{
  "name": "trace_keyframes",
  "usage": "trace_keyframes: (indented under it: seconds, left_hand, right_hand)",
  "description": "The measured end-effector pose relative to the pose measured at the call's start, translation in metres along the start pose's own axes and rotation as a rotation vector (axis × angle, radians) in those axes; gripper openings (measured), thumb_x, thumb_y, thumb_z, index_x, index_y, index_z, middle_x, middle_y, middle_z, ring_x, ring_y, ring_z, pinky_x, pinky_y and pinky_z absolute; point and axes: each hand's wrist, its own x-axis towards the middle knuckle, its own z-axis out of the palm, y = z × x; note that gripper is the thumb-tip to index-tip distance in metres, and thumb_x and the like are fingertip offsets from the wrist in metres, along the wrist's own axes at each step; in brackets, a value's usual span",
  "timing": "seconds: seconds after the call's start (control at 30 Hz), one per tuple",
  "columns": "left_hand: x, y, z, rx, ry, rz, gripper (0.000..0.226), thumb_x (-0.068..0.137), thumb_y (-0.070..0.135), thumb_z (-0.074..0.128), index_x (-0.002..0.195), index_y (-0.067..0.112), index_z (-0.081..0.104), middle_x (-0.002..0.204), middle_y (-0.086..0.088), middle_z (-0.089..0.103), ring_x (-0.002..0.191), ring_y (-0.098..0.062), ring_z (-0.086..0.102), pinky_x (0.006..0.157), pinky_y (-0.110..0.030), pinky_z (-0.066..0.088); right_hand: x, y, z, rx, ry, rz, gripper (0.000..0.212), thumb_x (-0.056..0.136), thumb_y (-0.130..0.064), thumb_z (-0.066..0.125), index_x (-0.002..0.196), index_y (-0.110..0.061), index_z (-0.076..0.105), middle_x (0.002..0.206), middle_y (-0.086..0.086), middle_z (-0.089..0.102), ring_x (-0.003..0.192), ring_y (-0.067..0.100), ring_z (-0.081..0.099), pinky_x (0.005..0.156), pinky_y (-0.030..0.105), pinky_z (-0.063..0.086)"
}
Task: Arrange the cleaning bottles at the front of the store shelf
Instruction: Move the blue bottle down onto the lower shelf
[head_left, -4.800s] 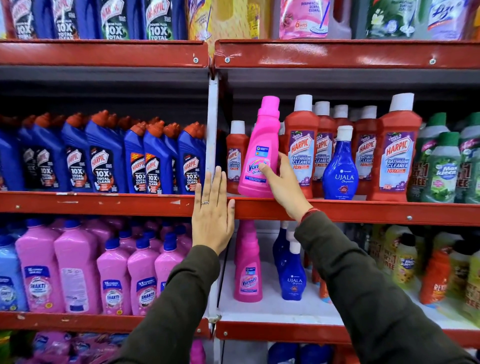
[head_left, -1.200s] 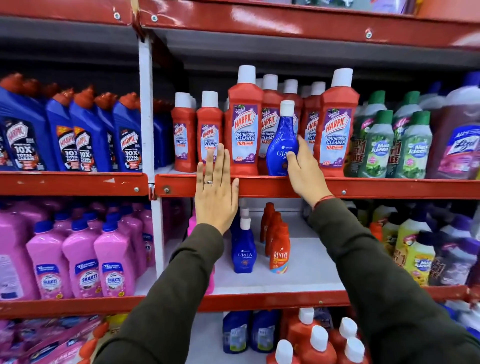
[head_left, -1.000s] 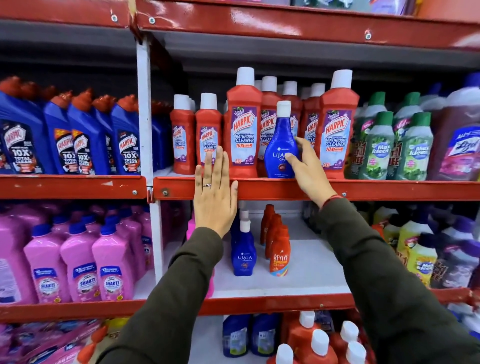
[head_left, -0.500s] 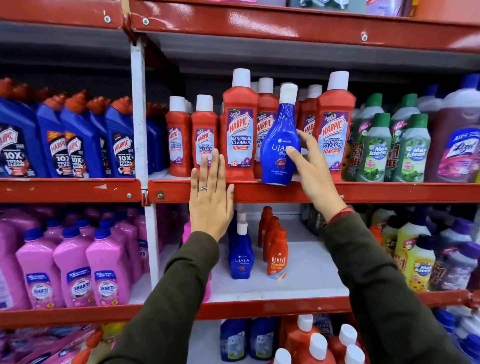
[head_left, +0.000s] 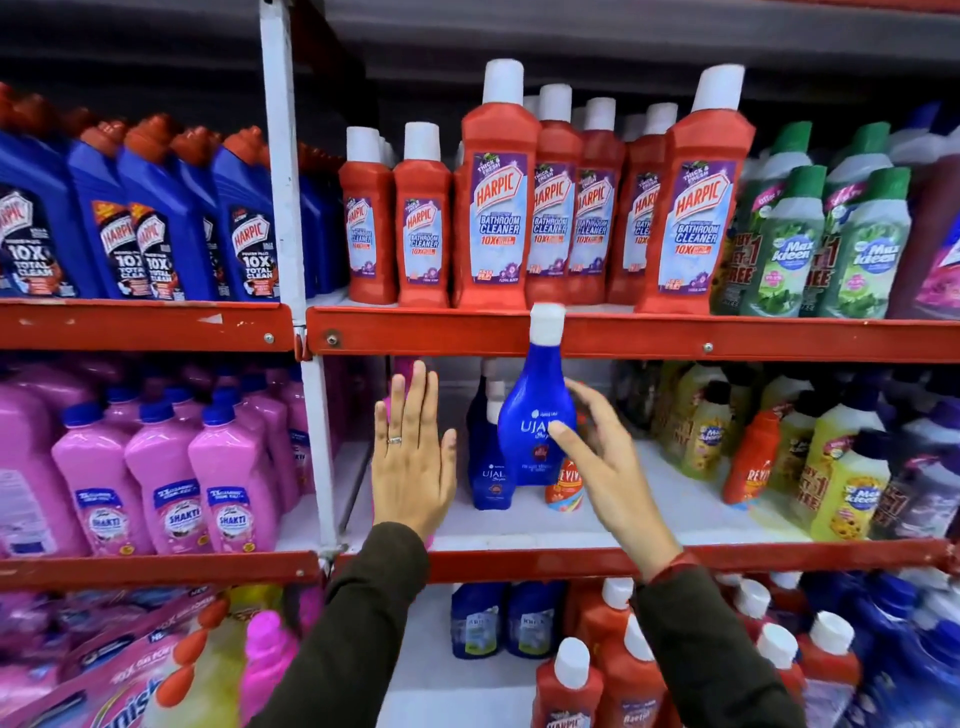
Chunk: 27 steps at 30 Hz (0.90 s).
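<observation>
My right hand (head_left: 605, 467) holds a blue Ujala bottle (head_left: 535, 415) with a white cap, upright, in front of the middle shelf (head_left: 571, 519). Its cap overlaps the red shelf rail (head_left: 727, 338) above. Behind it on the shelf stands another blue Ujala bottle (head_left: 488, 467) and a small orange Revive bottle (head_left: 563, 483). My left hand (head_left: 413, 457) is flat with fingers together and holds nothing; it is raised before a pink bottle (head_left: 410, 369) that it mostly hides. Red Harpic bathroom cleaner bottles (head_left: 496, 208) line the upper shelf.
Blue Harpic bottles (head_left: 156, 223) fill the upper left bay and pink Shakti bottles (head_left: 166, 467) the bay below. Green Max Kleen bottles (head_left: 789, 249) stand at the upper right. Yellow and orange bottles (head_left: 753, 457) crowd the right of the middle shelf. More bottles (head_left: 571, 680) sit on the bottom shelf.
My right hand has lifted the blue Ujala bottle off the upper shelf and brought it down before the middle shelf. My left hand has dropped from the upper rail to the middle shelf level.
</observation>
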Motion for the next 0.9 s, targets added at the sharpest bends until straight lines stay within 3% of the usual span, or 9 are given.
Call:
trace_keyframes:
  seconds: [0.27, 0.43, 0.73, 0.9]
  left_hand:
    - [-0.081, -0.017, 0.025, 0.016, -0.088, -0.068, 0.081, 0.100, 0.029, 0.036, 0.161, 0.011, -0.014, 0.169, -0.004, -0.027, 0.158, -0.019, -0.019, 0.129, -0.037, -0.011]
    - [-0.114, -0.030, 0.042, 0.050, -0.166, -0.106, 0.083, 0.100, 0.031, 0.037, 0.160, 0.007, -0.016, 0.168, -0.008, -0.027, 0.158, -0.021, -0.019, 0.129, -0.039, -0.007]
    - [-0.124, -0.037, 0.053, 0.103, -0.187, -0.091, 0.076, 0.103, 0.032, 0.030, 0.160, 0.004, -0.012, 0.169, -0.011, -0.024, 0.158, -0.022, -0.017, 0.130, -0.039, -0.005]
    - [-0.125, -0.037, 0.052, 0.096, -0.189, -0.087, 0.074, 0.104, 0.031, 0.027, 0.160, 0.005, -0.014, 0.168, -0.011, -0.026, 0.158, -0.022, -0.018, 0.129, -0.039, -0.003]
  right_hand:
    - [-0.041, 0.072, 0.022, -0.083, -0.026, 0.180, 0.041, 0.097, -0.020, 0.061, 0.134, -0.038, 0.054, 0.133, -0.008, 0.065, 0.119, 0.016, 0.065, 0.096, 0.031, 0.054]
    - [-0.040, 0.104, 0.034, -0.032, 0.021, 0.296, 0.041, 0.099, -0.017, 0.062, 0.136, -0.029, 0.053, 0.135, -0.002, 0.064, 0.121, 0.015, 0.064, 0.089, 0.025, 0.057]
    - [-0.026, 0.122, 0.039, -0.083, 0.029, 0.305, 0.043, 0.100, -0.014, 0.059, 0.140, -0.024, 0.048, 0.137, -0.005, 0.058, 0.115, -0.012, 0.058, 0.086, 0.011, 0.052]
    - [-0.030, 0.131, 0.041, -0.085, 0.025, 0.313, 0.045, 0.099, -0.012, 0.060, 0.141, -0.021, 0.048, 0.140, -0.001, 0.057, 0.122, 0.002, 0.057, 0.083, 0.009, 0.052]
